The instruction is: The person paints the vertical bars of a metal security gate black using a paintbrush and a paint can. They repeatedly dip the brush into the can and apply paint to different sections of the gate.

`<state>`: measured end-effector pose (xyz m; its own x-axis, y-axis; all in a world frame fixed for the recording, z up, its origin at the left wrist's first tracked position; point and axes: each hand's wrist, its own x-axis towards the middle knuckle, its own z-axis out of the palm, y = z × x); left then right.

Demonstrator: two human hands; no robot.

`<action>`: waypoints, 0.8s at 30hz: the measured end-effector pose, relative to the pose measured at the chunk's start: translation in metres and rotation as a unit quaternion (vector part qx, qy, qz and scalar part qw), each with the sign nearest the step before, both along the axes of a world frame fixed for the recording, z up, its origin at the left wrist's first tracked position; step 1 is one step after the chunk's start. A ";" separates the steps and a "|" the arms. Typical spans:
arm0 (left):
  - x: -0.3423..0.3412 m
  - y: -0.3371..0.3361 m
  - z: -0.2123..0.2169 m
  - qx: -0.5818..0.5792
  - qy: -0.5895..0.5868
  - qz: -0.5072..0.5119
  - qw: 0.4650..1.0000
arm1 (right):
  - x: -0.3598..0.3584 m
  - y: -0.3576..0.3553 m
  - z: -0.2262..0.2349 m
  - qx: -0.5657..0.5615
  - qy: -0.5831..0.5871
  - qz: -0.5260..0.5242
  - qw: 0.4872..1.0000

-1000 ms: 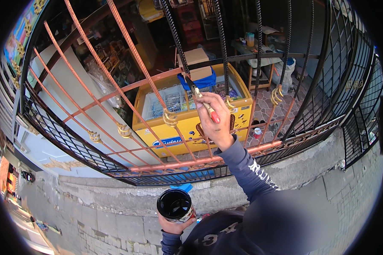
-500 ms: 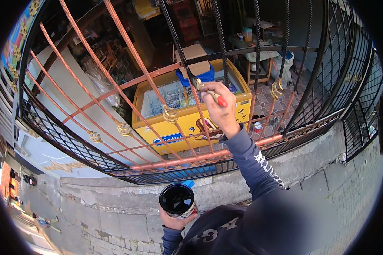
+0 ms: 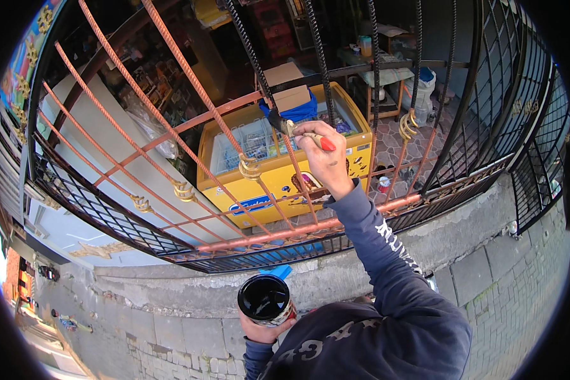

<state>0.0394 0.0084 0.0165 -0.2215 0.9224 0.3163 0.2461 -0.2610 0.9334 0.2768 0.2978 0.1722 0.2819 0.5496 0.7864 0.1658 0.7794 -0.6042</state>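
Head view, and the right hand (image 3: 326,158) is up at the grille, fingers closed around a brush (image 3: 289,128) with a red-tipped handle! The grip sits close to the metal collar, probably for finer control of the bristles, and those dark bristles look to be against one twisted bar (image 3: 296,168), just below the crossbar. Black above, reddish below: the colour on that bar changes right about where the bristles sit.

Down on the near side, the left hand (image 3: 263,330) wraps around a tin (image 3: 284,315), mouth up, close to the body. That upright hold likely keeps the glossy black liquid (image 3: 266,301) from spilling, and holding it there leaves the right arm free to reach. A blue object (image 3: 278,271) shows just beyond the tin; what it is, I can't tell.

Behind the bars stands a yellow chest freezer (image 3: 275,176), a cardboard box (image 3: 291,98) and blue cloth (image 3: 305,109) at its far side. Farther right, a cluttered table (image 3: 392,76) stands.
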 end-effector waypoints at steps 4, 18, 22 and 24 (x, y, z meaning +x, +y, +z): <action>0.002 -0.003 0.001 -0.028 0.002 -0.019 0.999 | -0.001 0.002 -0.003 0.028 0.002 -0.019 0.999; 0.012 -0.014 0.006 -0.043 -0.075 -0.035 0.996 | 0.005 0.005 -0.016 -0.009 0.060 -0.012 0.998; 0.016 -0.013 0.012 -0.043 -0.021 -0.008 0.999 | 0.004 0.003 -0.019 -0.043 -0.008 0.008 0.999; 0.018 -0.014 0.013 -0.026 0.005 0.007 1.000 | 0.002 0.003 -0.022 0.016 0.028 -0.032 0.999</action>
